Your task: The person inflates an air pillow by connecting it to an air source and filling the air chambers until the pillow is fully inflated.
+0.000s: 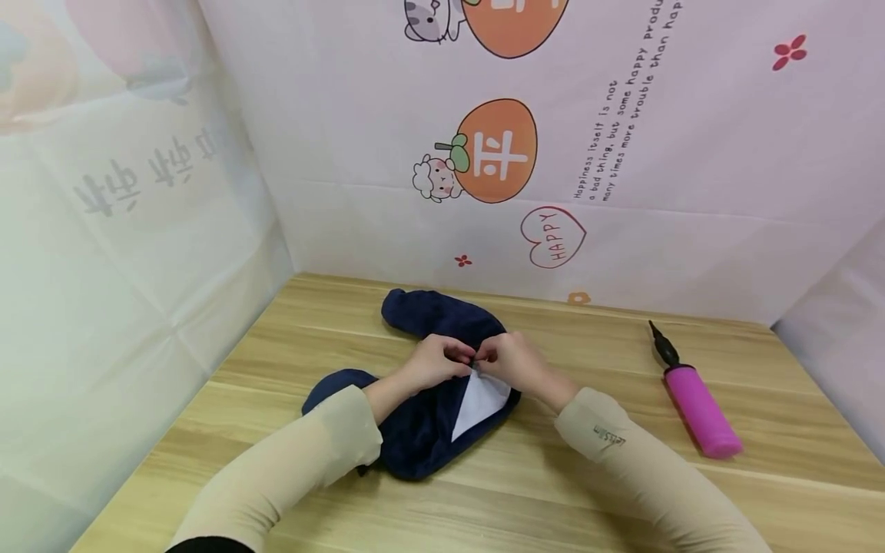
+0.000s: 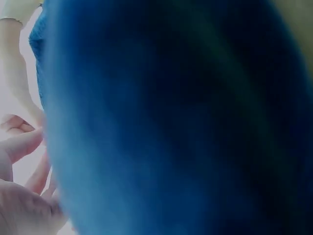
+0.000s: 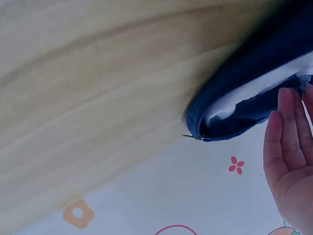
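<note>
A navy, U-shaped neck pillow [image 1: 422, 430] in plush fabric lies on the wooden table, its zipped side parted over a white inside [image 1: 482, 403]. My left hand [image 1: 439, 359] and right hand [image 1: 510, 359] meet at the upper end of this opening, fingertips pinching a small part there. What exactly they pinch is mostly covered by the fingers. The right wrist view shows the open zipper [image 3: 274, 71], with my right hand [image 3: 296, 156] beside it. Blurred navy fabric [image 2: 171, 122] fills most of the left wrist view, with my left hand [image 2: 27, 200] at its edge.
To the right on the table [image 1: 276, 369] lies a pink hand pump [image 1: 701, 411] with a black nozzle. A printed white cloth [image 1: 359, 153] hangs behind the table, and white cloth also hangs at both sides.
</note>
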The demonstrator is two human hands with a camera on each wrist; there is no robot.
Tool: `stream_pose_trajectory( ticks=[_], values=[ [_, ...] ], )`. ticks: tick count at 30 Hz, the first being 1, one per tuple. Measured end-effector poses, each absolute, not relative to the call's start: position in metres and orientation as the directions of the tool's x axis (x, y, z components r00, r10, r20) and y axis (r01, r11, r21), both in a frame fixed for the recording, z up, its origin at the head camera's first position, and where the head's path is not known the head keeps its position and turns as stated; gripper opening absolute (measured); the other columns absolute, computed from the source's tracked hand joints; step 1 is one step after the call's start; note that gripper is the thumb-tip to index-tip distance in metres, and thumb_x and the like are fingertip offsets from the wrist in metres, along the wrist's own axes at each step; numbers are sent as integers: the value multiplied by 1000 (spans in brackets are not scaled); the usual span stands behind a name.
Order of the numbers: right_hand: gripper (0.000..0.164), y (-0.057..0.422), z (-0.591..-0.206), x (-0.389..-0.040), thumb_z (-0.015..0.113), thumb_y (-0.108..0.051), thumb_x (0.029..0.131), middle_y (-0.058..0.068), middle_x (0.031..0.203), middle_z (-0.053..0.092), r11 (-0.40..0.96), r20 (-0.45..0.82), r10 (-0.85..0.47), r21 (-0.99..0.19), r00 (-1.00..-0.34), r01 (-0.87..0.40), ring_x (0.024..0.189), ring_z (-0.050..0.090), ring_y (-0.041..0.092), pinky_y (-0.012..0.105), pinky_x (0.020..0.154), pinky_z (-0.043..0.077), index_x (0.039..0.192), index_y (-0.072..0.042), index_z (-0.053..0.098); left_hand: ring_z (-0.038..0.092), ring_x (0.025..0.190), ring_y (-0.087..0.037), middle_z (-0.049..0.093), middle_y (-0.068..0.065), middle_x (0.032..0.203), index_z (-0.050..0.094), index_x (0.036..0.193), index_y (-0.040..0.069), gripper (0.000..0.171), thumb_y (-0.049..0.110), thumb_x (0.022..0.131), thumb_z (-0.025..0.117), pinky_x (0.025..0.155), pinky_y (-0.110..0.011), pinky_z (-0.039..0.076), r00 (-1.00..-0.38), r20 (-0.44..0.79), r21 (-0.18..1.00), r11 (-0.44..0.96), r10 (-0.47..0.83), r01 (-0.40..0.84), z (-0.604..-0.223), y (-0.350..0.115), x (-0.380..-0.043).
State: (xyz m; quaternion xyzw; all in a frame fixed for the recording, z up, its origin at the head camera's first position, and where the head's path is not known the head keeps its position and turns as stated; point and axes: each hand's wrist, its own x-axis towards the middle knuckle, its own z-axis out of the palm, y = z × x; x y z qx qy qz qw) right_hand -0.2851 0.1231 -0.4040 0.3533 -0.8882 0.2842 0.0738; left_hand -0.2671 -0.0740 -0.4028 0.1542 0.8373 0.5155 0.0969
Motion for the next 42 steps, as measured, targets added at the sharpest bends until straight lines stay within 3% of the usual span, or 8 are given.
stream_pose_trajectory(
  ticks=[4,8,15,23,29,36,42],
  values=[
    [9,124,-399,-283,77,3,83,1,77,72,597,335,-573,-455,-748,-661,69,64,9,26,64,53,81,-5,76,68,86,-15,73,-7,104,75,113,3,25,7,89,80,75,-25,54,-920,117,762,560,374,325,-402,-71,-266],
    [8,124,-398,-282,78,3,85,4,80,73,593,349,-562,-463,-750,-659,72,67,12,27,65,55,82,-4,76,65,80,-13,69,-9,108,75,114,4,26,11,90,81,72,-26,54,-913,161,714,595,374,370,-403,-69,-264],
    [7,122,-392,-278,79,4,84,7,83,73,576,410,-562,-430,-719,-695,74,70,17,29,65,56,84,-2,76,60,75,-11,67,-8,106,77,110,4,24,15,90,82,68,-25,51,-919,195,694,614,343,377,-405,-68,-267],
    [10,122,-389,-278,78,5,82,5,80,72,581,418,-576,-395,-703,-712,73,69,19,28,64,56,81,-3,74,65,94,-20,71,-9,112,78,108,6,23,13,88,83,79,-31,53,-914,154,653,655,376,380,-401,-71,-272],
    [9,125,-389,-277,79,5,83,6,80,73,576,429,-564,-408,-706,-708,72,70,18,26,63,55,82,-3,75,67,94,-18,73,-5,111,78,110,9,24,11,87,84,81,-31,54,-909,104,671,646,404,364,-394,-72,-275],
    [6,125,-383,-276,81,1,84,6,82,75,588,465,-524,-409,-714,-698,73,70,19,31,64,56,85,-4,79,69,99,-18,75,-2,108,79,107,11,20,18,89,83,85,-33,54,-918,129,716,606,374,347,-392,-71,-279],
    [6,124,-383,-275,80,-1,86,4,84,75,628,424,-521,-398,-741,-669,73,70,17,30,64,55,88,-7,80,69,88,-15,75,-3,105,81,100,10,15,18,88,84,77,-30,54,-924,142,709,615,355,345,-394,-68,-278]
  ],
)
